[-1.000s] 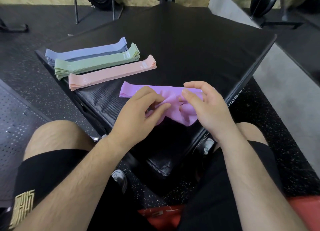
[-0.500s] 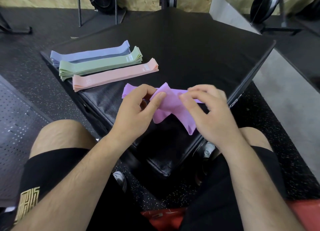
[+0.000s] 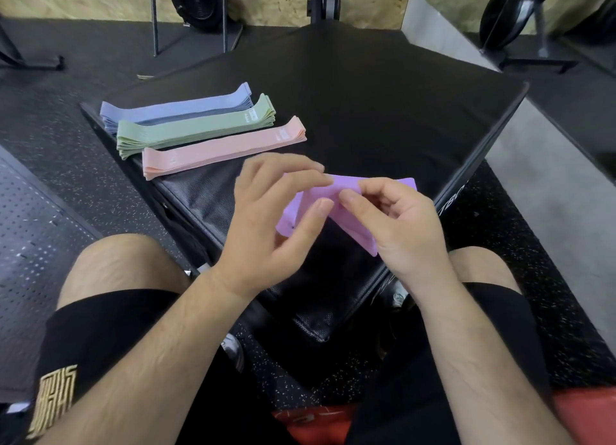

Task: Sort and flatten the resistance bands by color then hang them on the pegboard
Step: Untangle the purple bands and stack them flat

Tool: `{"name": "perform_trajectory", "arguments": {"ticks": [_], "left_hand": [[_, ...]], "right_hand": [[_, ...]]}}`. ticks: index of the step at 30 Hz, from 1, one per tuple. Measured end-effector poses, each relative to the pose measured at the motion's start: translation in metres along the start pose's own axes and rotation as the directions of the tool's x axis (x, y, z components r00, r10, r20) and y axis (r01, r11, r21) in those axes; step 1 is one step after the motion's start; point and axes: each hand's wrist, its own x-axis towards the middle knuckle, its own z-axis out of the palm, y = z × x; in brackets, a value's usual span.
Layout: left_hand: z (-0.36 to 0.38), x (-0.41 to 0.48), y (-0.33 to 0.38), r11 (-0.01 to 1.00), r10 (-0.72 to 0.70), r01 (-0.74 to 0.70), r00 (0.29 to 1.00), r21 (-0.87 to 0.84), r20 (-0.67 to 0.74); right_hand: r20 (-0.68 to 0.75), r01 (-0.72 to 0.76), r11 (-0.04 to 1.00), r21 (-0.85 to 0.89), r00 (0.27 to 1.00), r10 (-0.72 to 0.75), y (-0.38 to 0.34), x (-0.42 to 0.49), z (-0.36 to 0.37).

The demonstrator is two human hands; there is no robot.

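Observation:
A crumpled purple resistance band (image 3: 353, 234) hangs between my hands, just above the near corner of the black padded box (image 3: 383, 104). My left hand (image 3: 273, 224) pinches its left part between thumb and fingers. My right hand (image 3: 396, 224) pinches the top fold with thumb and forefinger. Three flat stacks lie side by side on the box's left side: blue bands (image 3: 176, 107) farthest, green bands (image 3: 196, 127) in the middle, pink bands (image 3: 223, 147) nearest. Whether other purple bands lie under my hands is hidden.
A perforated black board (image 3: 30, 231) lies on the speckled rubber floor at the left. Metal stand legs (image 3: 190, 14) and dark gym gear stand against the far wall. A grey concrete strip (image 3: 550, 191) runs along the right. My knees flank the box's near corner.
Both hands lifted the purple band off the box and gathered it upward. The flat purple end that showed left of my left hand is now out of sight.

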Motion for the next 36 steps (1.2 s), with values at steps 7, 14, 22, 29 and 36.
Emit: {"name": "perform_trajectory", "arguments": {"ticks": [7, 14, 22, 29, 36], "left_hand": [[0.002, -0.001, -0.003, 0.972, -0.203, 0.218, 0.967, -0.092, 0.152], [0.000, -0.001, -0.001, 0.927, -0.301, 0.322, 0.944, -0.193, 0.132], [0.001, 0.000, -0.002, 0.917, -0.344, 0.351, 0.937, -0.191, 0.068], [-0.004, 0.003, 0.015, 0.682, -0.524, 0.517, 0.839, -0.517, 0.146], [-0.014, 0.001, -0.007, 0.708, -0.540, 0.508, 0.837, -0.491, 0.089]], "right_hand": [[0.033, -0.016, 0.994, 0.104, 0.999, 0.013, -0.006, -0.003, 0.003], [0.021, -0.004, 0.994, 0.107, 1.000, 0.001, 0.005, 0.001, -0.001], [-0.017, 0.214, 0.971, -0.111, 0.976, -0.217, 0.007, -0.004, 0.012], [0.083, 0.429, 0.868, -0.252, 0.903, -0.422, 0.011, -0.005, 0.033], [0.039, 0.440, 0.890, -0.115, 0.898, -0.439, 0.011, -0.003, 0.035]]}}
